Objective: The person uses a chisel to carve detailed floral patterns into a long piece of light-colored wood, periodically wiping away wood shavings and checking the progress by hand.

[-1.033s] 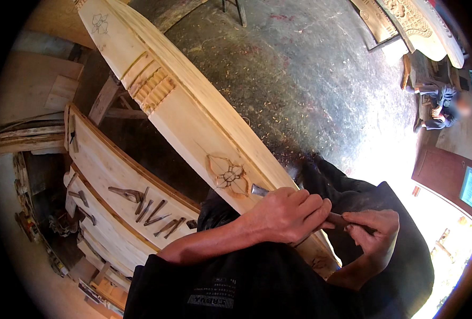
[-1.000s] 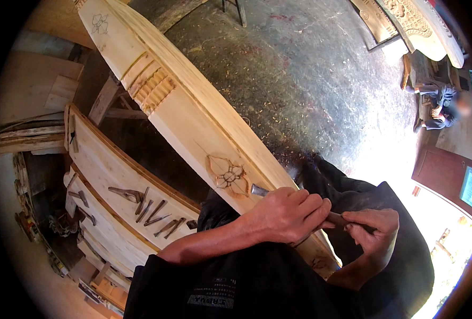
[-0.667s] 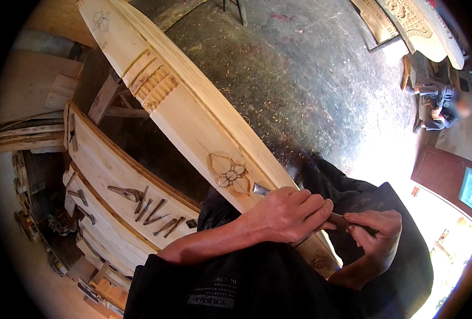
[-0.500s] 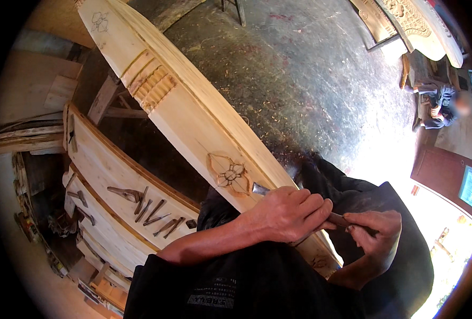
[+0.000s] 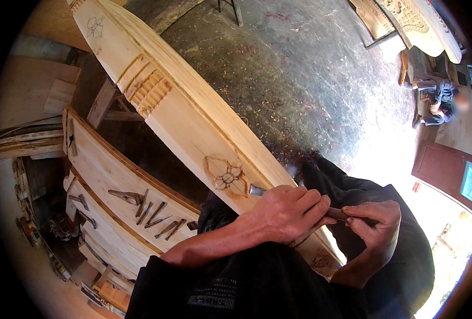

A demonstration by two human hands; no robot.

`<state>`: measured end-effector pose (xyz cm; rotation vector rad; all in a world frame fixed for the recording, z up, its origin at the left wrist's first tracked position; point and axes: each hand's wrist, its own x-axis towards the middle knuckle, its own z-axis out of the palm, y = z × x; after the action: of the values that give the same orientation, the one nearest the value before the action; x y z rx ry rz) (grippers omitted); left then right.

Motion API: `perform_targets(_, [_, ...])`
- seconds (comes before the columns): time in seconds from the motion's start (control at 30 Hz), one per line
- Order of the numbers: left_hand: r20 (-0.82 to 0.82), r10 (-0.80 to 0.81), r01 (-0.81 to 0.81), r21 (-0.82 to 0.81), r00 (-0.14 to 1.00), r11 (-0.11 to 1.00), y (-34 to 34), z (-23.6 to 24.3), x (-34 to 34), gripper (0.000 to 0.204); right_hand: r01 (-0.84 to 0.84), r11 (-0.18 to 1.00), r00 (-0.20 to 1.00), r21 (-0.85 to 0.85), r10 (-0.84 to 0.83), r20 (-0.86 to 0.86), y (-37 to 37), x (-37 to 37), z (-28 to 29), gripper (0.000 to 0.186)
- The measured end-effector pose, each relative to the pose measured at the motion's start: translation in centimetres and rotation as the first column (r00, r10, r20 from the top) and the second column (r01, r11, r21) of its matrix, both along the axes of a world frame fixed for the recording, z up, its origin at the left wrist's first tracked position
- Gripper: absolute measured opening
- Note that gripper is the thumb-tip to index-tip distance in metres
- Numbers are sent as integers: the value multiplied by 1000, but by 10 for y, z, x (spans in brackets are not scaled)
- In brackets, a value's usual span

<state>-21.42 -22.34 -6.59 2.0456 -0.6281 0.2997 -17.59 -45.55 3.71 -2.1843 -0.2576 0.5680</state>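
Note:
My left hand (image 5: pixel 291 215) is wrapped round a chisel (image 5: pixel 257 190), whose metal blade points left at a carved four-petal flower (image 5: pixel 228 178) on a long pale wooden beam (image 5: pixel 188 133). My right hand (image 5: pixel 374 226) pinches the chisel's handle at its rear end, with the thumb below and fingers above. The blade lies just beside the flower's lower right petal; whether it touches the wood I cannot tell. Farther up the beam are a carved fluted band (image 5: pixel 148 87) and a pencilled flower (image 5: pixel 95 26). My left forearm crosses over dark clothing.
At left, curved boards (image 5: pixel 103 154) bear several chisels and tools (image 5: pixel 151 212). A wooden trestle (image 5: pixel 102 101) stands behind. Shavings lie on the concrete floor (image 5: pixel 278 80). Carved panels (image 5: pixel 416 24) stand at upper right, and a seated person (image 5: pixel 438 103) is at far right.
The beam and surroundings sit slightly farther left and higher in view. My right hand and the handle's rear end are a little higher. Both grips on the chisel are unchanged.

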Motion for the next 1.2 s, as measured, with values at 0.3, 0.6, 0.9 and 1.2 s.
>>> perform_targets(0.3, [-77,71,-65,79,995,995,-1,5,5,28,46,995,992,84,-35,-123,-2,18,-24,26])
perform_targets(0.6, [254,-35,-45,304,967,952,-2,-2,1,33,3,993,999,120,3,-52,-24,8,-22,24])
perform_targets(0.9, [166,-32,-17,286,986,958,2,0,-4,38,-45,994,999,101,45,-3,-17,4,-19,22])
perform_targets(1.2, [21,-7,3,190,1000,982,3,0,-1,39,3,998,999,62,0,-46,-1,4,-17,23])
